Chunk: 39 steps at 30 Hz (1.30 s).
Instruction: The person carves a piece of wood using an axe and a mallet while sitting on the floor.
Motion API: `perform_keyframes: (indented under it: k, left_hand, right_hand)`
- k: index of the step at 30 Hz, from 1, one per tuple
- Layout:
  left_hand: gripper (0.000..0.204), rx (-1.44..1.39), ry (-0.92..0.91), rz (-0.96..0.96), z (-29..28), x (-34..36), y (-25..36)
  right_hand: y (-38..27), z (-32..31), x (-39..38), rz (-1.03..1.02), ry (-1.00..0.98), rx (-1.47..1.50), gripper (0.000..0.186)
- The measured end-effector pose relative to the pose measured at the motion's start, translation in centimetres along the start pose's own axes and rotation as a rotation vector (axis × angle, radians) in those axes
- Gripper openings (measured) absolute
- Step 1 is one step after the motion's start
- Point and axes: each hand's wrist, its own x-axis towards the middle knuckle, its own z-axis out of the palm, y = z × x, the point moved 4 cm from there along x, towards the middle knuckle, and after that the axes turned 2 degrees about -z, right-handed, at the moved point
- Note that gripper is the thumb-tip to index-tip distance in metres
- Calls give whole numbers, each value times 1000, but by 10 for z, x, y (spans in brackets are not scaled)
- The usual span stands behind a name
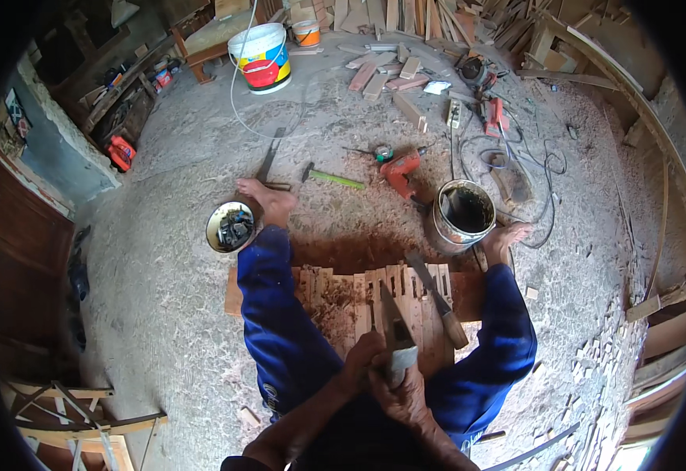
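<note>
Between my knees, my two hands are close together and closed. My right hand (402, 396) grips the grey lower end of a long tapering tool (397, 326) with a dark blade-like face; its exact kind is unclear. Just left of it, my left hand (364, 355) is closed against that tool, and a thin dark rod (373, 316) shows above its fingers. Several slotted wooden pieces (343, 314) lie side by side beyond my hands, strewn with shavings. A wooden-handled chisel-like tool (438, 297) rests across them at the right.
My bare feet flank a beam (233, 292). A bucket of metal bits (231, 229) stands left, a dark-stained bucket (464, 216) right. Ahead lie a green-handled hammer (335, 179), a handsaw (271, 155), a red drill (402, 173) and cables (548, 169). Offcuts (390, 74) lie behind.
</note>
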Motion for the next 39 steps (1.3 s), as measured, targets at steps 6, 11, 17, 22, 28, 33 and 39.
perform_keyframes:
  k: [6, 11, 17, 22, 28, 33, 39]
  left_hand:
    - [27, 53, 146, 123, -16, 68, 27]
    - [20, 93, 316, 220, -17, 141, 99]
    - [20, 212, 345, -87, -52, 206, 56]
    - [23, 133, 482, -195, -56, 192, 22]
    - [24, 59, 500, -199, -60, 189, 6]
    - [21, 150, 391, -24, -40, 206, 1]
    - [19, 142, 457, 35, -29, 202, -5]
  right_hand:
    - [-19, -45, 11, -8, 153, 331, 41]
    - [-4, -68, 11, -22, 273, 186, 36]
    - [37, -56, 24, 63, 251, 402, 37]
    - [36, -53, 27, 121, 216, 380, 40]
    - [31, -48, 31, 138, 209, 415, 42]
    - [30, -45, 31, 116, 227, 394, 39]
    - [25, -56, 33, 22, 218, 63, 46]
